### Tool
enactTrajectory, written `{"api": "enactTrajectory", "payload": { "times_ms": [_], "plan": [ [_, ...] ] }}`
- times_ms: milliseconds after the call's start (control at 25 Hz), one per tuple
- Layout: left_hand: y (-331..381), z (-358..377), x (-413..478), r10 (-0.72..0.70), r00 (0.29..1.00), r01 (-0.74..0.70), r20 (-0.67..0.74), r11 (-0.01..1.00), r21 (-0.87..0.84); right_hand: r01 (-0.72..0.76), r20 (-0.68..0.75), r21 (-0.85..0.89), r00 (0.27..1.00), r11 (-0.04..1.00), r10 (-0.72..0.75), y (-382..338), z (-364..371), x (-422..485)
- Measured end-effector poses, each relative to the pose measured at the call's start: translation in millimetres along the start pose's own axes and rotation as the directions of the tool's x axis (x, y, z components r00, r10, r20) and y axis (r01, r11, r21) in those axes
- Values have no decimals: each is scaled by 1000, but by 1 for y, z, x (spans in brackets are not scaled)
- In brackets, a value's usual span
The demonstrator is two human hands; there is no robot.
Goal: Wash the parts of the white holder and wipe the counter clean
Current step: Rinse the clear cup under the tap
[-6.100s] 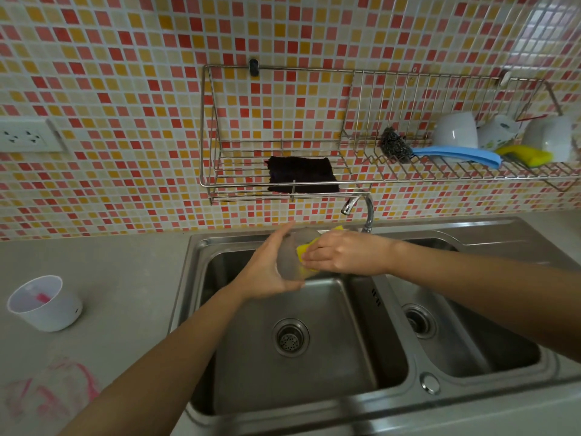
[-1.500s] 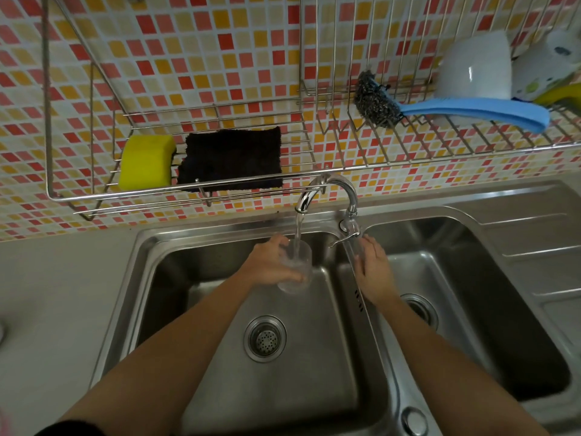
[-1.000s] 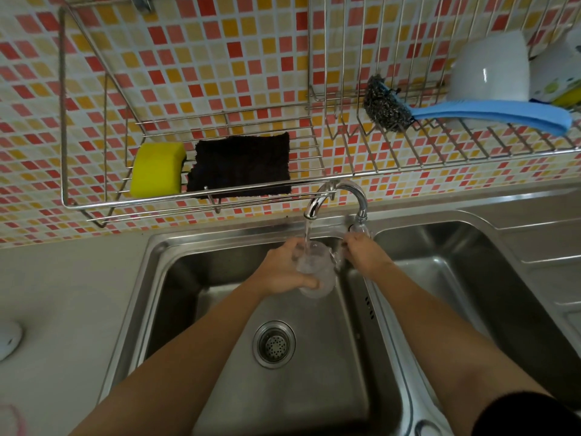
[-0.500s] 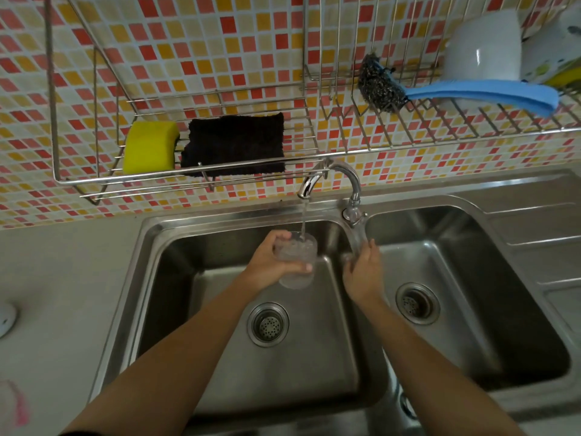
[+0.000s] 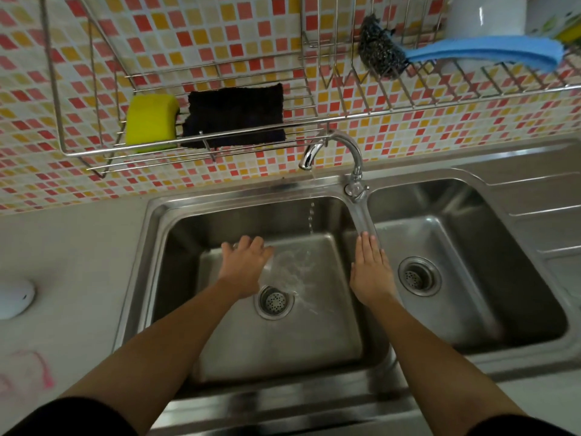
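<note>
My left hand [image 5: 243, 267] is low over the left sink basin [image 5: 176, 247], shut on a clear cup [image 5: 287, 269] that is tipped on its side. The cup is blurred and water spills from it toward the drain [image 5: 274, 302]. My right hand [image 5: 371, 272] lies flat and holds nothing, its fingertips at the end of the tap lever [image 5: 364, 218] on the divider. Only drips fall from the tap [image 5: 330, 149]. A white holder part [image 5: 14, 297] sits on the counter at the far left. A pink stain [image 5: 30, 369] marks the counter.
A wire rack [image 5: 78, 152] on the tiled wall holds a yellow sponge [image 5: 152, 121], a black cloth [image 5: 234, 114], a steel scrubber with a blue handle [image 5: 484, 53] and a white cup [image 5: 485, 15]. The right basin [image 5: 471, 262] lies beside my right hand.
The tap's stream has dropped to drips. My left hand has lowered and tipped the cup, spilling water into the basin. My right hand has slid back along the lever.
</note>
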State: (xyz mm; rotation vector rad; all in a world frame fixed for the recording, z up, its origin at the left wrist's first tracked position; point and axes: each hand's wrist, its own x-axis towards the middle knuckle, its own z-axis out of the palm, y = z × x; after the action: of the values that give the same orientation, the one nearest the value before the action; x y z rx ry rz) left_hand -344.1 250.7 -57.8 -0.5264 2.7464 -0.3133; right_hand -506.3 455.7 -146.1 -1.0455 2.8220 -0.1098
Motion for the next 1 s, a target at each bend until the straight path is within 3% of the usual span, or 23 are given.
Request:
{"api": "enactTrajectory", "payload": {
  "times_ms": [160,360,440,520,560,600,640,720,800,880,1000],
  "plan": [
    [-5,-10,-3,156,984,-128,-88,957,259,-9,-24,0,1000,1000,9,-1,1,1],
    [-9,-3,-9,469,877,-342,-103,761,551,-13,-4,-36,1000,999,13,-3,1,2],
    [-9,-2,-15,420,890,-304,-178,837,456,-16,20,-34,1000,999,17,0,0,2],
    [-14,0,-24,109,975,-117,-192,993,-30,7,62,-14,998,1000,-6,2,-6,3],
    [-19,1,-30,-54,991,2,-126,926,-379,20,79,2,997,1000,-21,1,-9,3],
    [-24,6,-36,-158,987,94,-35,737,-669,31,84,24,996,999,-33,-1,-13,2],
    [-29,11,-42,-213,977,142,33,521,-842,43,80,55,996,998,-47,-8,-15,1],
    [-37,26,-56,-269,954,180,135,148,-973,46,37,216,998,975,-56,-36,-17,-7],
    [-45,36,-72,-304,930,178,206,-117,-977,34,5,413,999,910,-40,-81,-12,-19],
    [-62,46,-90,-338,917,151,211,-194,-969,-52,28,537,999,842,44,-135,-7,-30],
    [-109,52,-125,-453,878,73,156,-196,-978,-131,94,637,991,759,92,-217,-1,-44]
  ]
}}
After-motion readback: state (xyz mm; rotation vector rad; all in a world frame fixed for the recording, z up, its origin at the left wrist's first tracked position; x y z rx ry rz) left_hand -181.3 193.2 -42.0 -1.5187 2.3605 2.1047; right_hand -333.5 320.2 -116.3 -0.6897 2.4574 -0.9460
